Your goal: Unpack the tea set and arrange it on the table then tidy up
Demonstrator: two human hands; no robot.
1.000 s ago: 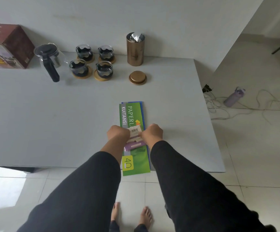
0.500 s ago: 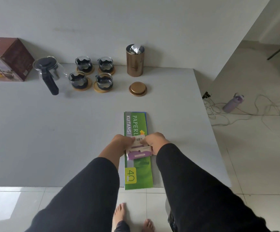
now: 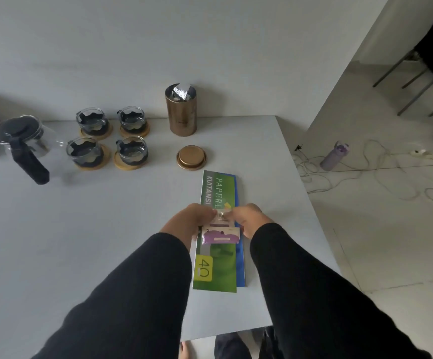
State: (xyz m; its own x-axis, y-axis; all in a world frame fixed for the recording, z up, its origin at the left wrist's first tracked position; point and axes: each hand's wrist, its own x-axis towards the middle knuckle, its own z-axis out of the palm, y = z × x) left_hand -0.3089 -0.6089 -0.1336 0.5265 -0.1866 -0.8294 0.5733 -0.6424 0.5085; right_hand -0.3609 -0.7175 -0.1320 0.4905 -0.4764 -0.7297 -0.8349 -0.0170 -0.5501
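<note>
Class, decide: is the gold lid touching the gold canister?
Apart. The head view shows bare table between the lid and the canister.

Plain home room, sparsely furnished. Grey bench (image 3: 106, 242) against bare white wall (image 3: 158, 35). Pale tiled floor (image 3: 391, 229) right of the fingers, strewn with white cables (image 3: 381, 161); lilac water bottle (image 3: 334, 156) standing there. Bare feet below.

Long black sleeves (image 3: 143, 301) cover both arms down to the wrists, plain and unmarked. Both hands are bare. At the frame's bottom edge, seemingly a bare foot (image 3: 184, 351).
</note>
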